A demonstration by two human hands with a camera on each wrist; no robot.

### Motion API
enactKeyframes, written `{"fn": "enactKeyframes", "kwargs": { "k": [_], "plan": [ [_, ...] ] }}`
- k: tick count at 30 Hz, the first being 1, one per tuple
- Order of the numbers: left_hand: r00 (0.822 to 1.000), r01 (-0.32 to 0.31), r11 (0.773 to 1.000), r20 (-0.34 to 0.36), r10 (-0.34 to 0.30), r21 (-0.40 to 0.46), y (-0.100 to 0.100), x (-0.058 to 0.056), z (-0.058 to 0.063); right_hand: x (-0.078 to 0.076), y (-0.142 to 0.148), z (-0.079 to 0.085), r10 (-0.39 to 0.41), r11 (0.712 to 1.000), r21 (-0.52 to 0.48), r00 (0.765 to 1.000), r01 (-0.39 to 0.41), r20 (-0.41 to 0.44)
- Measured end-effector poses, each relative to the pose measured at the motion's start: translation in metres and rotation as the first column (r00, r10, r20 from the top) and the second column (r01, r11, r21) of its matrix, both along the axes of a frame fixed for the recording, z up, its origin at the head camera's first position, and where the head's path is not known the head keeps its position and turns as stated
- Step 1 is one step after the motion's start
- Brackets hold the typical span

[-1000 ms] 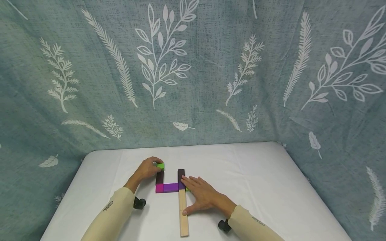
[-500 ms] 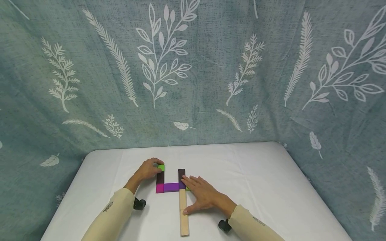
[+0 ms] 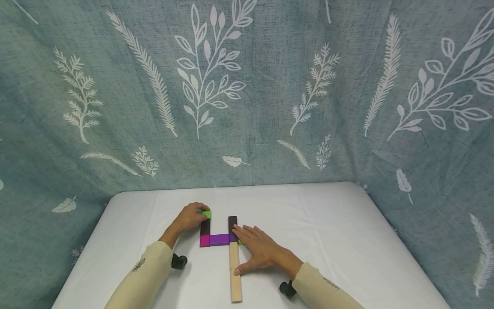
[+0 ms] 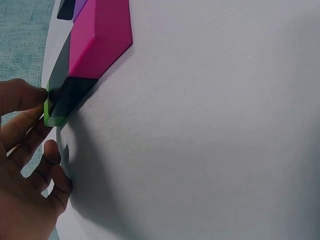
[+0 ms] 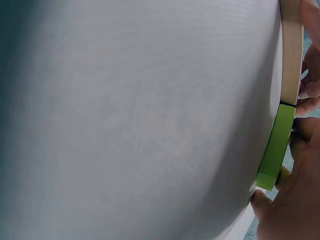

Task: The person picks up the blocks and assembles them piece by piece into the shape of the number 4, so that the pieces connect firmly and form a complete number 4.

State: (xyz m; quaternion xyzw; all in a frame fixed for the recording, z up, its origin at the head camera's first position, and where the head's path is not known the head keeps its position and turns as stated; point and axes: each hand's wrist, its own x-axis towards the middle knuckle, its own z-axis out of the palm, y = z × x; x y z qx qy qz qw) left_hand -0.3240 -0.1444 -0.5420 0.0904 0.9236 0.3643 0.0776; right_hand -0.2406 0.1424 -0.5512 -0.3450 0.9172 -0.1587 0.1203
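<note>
My left hand (image 3: 190, 216) pinches a small bright green block (image 3: 206, 214) between thumb and fingers. That block sits at the far end of a dark block (image 3: 205, 227), which meets a magenta block (image 3: 204, 241). A purple block (image 3: 219, 240) links the magenta one to a second column. This column has a dark block (image 3: 232, 222) at its far end and pale wooden blocks (image 3: 235, 285) towards me. With fingers spread, my right hand (image 3: 257, 248) rests over this column, thumb touching the pale wood. Another green block (image 5: 276, 145) lies mostly hidden under it in the head view.
The blocks lie flat on a white-covered table (image 3: 339, 240). Behind and beside it hangs a blue-green curtain (image 3: 262, 98) with white leaf prints. Small black devices (image 3: 179, 261) sit at both wrists, below the cream sleeves (image 3: 140, 274).
</note>
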Motion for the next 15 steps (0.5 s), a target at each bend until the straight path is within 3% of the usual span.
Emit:
{"fn": "enactKeyframes", "kwargs": {
  "k": [15],
  "plan": [
    [0.999, -0.043, 0.997, 0.006, 0.043, 0.063, 0.0003, 0.0002, -0.0058, 0.0004, 0.0005, -0.0001, 0.007, 1.0, -0.006, 1.0, -0.007, -0.016]
  ]
}}
